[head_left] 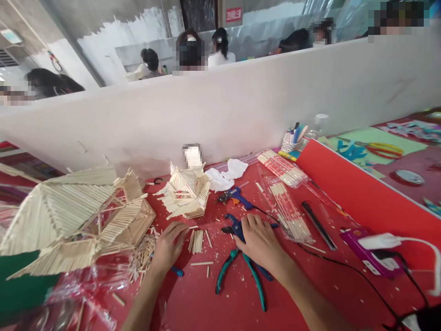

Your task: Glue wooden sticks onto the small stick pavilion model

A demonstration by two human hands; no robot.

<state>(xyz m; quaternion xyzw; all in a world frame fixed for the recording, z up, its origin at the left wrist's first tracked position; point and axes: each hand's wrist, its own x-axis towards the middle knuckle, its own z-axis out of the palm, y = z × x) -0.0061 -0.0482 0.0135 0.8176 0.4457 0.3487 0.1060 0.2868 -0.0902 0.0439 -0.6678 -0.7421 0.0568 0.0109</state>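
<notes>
Here, we rest our right hand (259, 240), fingers together, on the blue glue gun (236, 226), and spread our left hand (169, 246) beside the cut sticks (197, 241), best kept steady.

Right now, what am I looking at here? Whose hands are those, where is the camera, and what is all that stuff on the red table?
There is no machine here: the camera sits on a person's head and looks down at their own two bare hands. The left hand rests flat beside a small bundle of cut sticks. The right hand lies on a blue glue gun, just above teal-handled pliers. On the red table stand a large stick-built model and a smaller one, with packets of sticks to the right. Other people sit beyond the white partition.
</notes>
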